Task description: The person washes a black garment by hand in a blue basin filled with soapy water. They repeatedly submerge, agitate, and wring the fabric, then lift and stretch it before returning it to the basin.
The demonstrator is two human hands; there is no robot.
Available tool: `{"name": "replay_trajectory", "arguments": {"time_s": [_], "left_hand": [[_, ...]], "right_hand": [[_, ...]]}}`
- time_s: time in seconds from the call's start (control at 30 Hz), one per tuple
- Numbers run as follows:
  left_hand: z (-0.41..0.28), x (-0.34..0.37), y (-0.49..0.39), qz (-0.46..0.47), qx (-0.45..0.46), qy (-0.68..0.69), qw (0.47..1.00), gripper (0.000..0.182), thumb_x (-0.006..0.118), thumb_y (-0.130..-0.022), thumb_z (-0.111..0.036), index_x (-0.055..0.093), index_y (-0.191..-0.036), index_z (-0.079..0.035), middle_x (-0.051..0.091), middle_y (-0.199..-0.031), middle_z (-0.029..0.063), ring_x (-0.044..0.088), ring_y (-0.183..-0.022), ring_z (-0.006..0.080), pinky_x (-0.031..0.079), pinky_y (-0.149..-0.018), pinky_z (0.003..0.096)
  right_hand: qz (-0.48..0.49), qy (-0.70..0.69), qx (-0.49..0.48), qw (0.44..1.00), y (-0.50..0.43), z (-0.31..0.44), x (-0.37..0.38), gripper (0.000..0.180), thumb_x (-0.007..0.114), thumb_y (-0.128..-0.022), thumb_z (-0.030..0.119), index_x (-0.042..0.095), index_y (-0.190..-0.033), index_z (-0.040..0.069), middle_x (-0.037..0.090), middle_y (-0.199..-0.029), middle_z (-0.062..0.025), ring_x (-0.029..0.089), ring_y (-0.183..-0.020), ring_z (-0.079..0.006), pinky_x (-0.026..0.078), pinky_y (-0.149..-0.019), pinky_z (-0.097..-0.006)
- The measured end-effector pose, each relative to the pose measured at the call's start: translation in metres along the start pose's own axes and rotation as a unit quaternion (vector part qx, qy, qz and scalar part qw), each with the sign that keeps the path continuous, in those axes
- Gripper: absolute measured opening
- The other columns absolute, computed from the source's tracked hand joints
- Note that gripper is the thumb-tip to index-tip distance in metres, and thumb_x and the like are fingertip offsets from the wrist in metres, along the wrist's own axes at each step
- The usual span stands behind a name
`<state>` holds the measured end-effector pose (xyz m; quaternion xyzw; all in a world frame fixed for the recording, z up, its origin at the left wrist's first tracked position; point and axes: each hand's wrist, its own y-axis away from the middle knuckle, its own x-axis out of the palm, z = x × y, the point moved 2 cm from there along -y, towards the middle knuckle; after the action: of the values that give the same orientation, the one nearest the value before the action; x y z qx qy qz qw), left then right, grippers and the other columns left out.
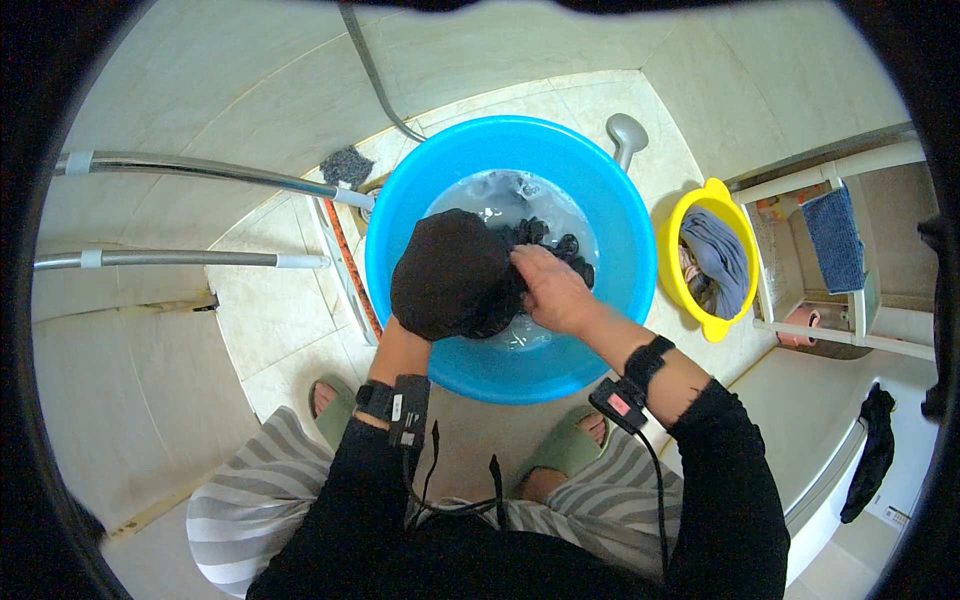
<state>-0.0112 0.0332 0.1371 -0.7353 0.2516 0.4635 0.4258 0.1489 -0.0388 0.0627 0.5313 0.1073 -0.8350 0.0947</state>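
A large blue plastic basin [626,337] holds cloudy, sudsy water [491,191] with dark fabric [574,251] lying in it. Dark brown or black cloth [446,274] is spread over my left hand, which it hides; only the wrist shows below it, above the basin's left part. Against the cloth's right edge rests my right hand [551,289], its fingers pointing up and left. Whether those fingers pinch the cloth cannot be told. Both wrists wear black straps with small devices.
At right stands a yellow basin [667,281] with grey and other clothes, beside a white rack [814,334] bearing a blue cloth [834,236]. A grey shower head [628,135] lies behind the blue basin. Metal poles [217,169] reach in from the left. Slippers [334,420] flank the near side.
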Motion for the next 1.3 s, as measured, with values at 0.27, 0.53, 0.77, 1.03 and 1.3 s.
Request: {"name": "replay_trajectory", "arguments": {"time_s": [0.27,0.53,0.77,1.03,1.3], "left_hand": [[0.013,-0.016,-0.005,-0.023,-0.060,0.007,0.998,0.029,0.066,-0.068,-0.030,0.062,-0.083,-0.007,0.061,-0.087,0.0153,0.058,-0.084,0.0343,0.044,-0.076,0.0443],[0.015,0.004,0.002,-0.122,-0.042,-0.002,0.992,0.028,0.067,-0.069,-0.030,0.062,-0.084,-0.007,0.061,-0.084,0.0163,0.058,-0.081,0.0346,0.045,-0.074,0.0440],[0.006,-0.038,-0.025,0.015,-0.042,0.040,0.998,0.030,0.069,-0.068,-0.030,0.063,-0.084,-0.005,0.059,-0.079,0.0196,0.058,-0.079,0.0354,0.046,-0.073,0.0416],[0.015,-0.009,-0.021,0.005,-0.124,0.082,0.989,0.017,0.067,-0.072,-0.015,0.063,-0.085,-0.005,0.060,-0.091,0.0187,0.057,-0.088,0.0341,0.046,-0.079,0.0394],[-0.007,0.062,0.001,0.151,0.024,0.050,0.987,0.028,0.064,-0.072,-0.024,0.062,-0.094,-0.007,0.061,-0.096,0.0159,0.056,-0.092,0.0334,0.044,-0.084,0.0419]], "right_hand": [[0.166,-0.056,0.155,0.972,0.026,-0.017,-0.007,0.030,0.055,-0.078,0.004,0.041,-0.104,0.008,0.059,-0.065,-0.0125,0.061,-0.056,-0.0293,0.045,-0.047,-0.0382],[-0.080,-0.558,0.407,0.719,0.001,-0.037,-0.010,0.021,0.059,-0.086,0.020,0.051,-0.098,0.005,0.055,-0.073,-0.0035,0.054,-0.062,-0.0152,0.047,-0.056,-0.0295],[0.067,-0.451,0.409,0.790,-0.017,-0.049,-0.011,0.032,0.058,-0.087,0.037,0.061,-0.092,0.005,0.058,-0.074,-0.0060,0.055,-0.067,-0.0181,0.047,-0.061,-0.0348],[0.001,-0.537,0.352,0.766,-0.025,-0.051,-0.053,0.030,0.048,-0.093,0.031,0.060,-0.099,0.004,0.061,-0.077,-0.0083,0.059,-0.071,-0.0171,0.049,-0.068,-0.0344],[0.014,-0.843,0.272,0.463,-0.048,0.014,-0.061,0.034,0.049,-0.092,0.033,0.051,-0.111,0.004,0.061,-0.096,-0.0106,0.062,-0.084,-0.0207,0.052,-0.077,-0.0344]]}}
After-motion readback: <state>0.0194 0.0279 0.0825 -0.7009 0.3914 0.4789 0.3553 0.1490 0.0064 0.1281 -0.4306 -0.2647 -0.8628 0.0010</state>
